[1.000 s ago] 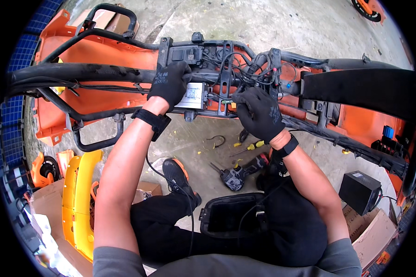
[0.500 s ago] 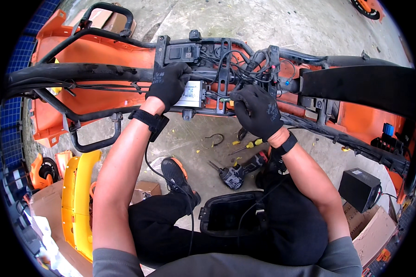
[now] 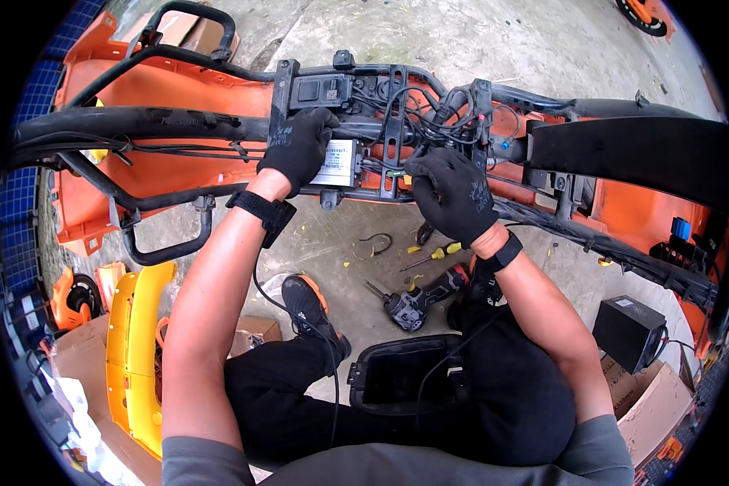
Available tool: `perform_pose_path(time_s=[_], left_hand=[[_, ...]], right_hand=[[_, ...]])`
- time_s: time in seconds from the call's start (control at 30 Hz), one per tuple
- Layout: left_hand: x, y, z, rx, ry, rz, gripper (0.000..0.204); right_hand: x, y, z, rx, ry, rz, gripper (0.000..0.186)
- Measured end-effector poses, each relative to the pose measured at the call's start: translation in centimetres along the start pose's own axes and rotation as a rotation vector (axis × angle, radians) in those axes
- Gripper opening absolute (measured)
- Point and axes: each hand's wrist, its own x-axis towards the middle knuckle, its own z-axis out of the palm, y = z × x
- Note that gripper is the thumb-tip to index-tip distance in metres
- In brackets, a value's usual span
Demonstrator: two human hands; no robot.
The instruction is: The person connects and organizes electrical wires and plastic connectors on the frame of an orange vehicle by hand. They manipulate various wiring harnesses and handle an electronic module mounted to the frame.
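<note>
My gloved left hand (image 3: 298, 148) has curled fingers over the middle of the black frame (image 3: 186, 124), against a silver box with a white label (image 3: 338, 166); what its fingertips grip is hidden. My gloved right hand (image 3: 454, 194) is closed, pinching a small green-and-yellow wire connector (image 3: 400, 176) to the right of that box. Cables run from the box into a bundle of black wires (image 3: 445, 117). A black electrical unit (image 3: 316, 89) is mounted just above my left hand. Orange body panels (image 3: 162, 97) lie beneath the frame.
Below the frame, on the concrete floor (image 3: 526, 65), are a cordless drill (image 3: 407, 309), a yellow-handled screwdriver (image 3: 443, 253) and a black plastic tray (image 3: 405, 348) between my legs. A yellow panel (image 3: 138, 348) and cardboard (image 3: 81, 364) lie left. A black box (image 3: 628, 332) sits right.
</note>
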Motion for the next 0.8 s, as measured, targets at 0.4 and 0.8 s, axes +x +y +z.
perform_pose_path(time_s=[0.4,0.8], left_hand=[[-0.13,0.15,-0.09,0.006,0.038,0.004,0.013],[-0.14,0.18,0.01,0.005,0.047,0.013,0.013]], right_hand=[[0.00,-0.06,0.09,-0.005,-0.006,0.008,0.016],[-0.08,0.07,0.16,-0.001,0.005,-0.005,0.016]])
